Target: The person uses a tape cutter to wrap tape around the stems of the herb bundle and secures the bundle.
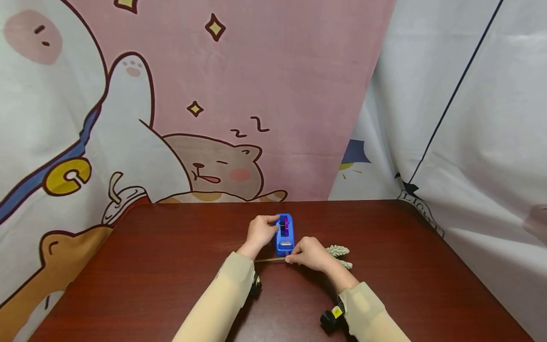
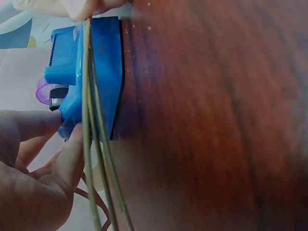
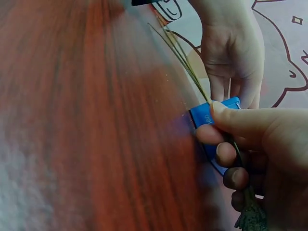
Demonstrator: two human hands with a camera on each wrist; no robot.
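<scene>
A blue tape dispenser point(image 1: 290, 237) with a purple core point(image 1: 287, 227) stands on the table. My left hand point(image 1: 261, 232) grips its far end, thumb and fingers on the blue body in the left wrist view. Just in front of the dispenser's near end, my right hand point(image 1: 312, 253) pinches a small bundle of thin stems point(image 2: 86, 106). Pale green, bumpy flower heads point(image 1: 338, 251) stick out on the right side of that hand. The bare stem ends fan out leftward, passing in front of the dispenser. In the right wrist view the fingers curl round the stems.
The dark red-brown wooden table point(image 1: 171, 266) reaches back to a hanging cloth point(image 1: 299, 95) printed with cartoon animals. A white cloth point(image 1: 470, 118) hangs along the right side. Black wrist devices point(image 1: 331, 320) sit under the sleeves.
</scene>
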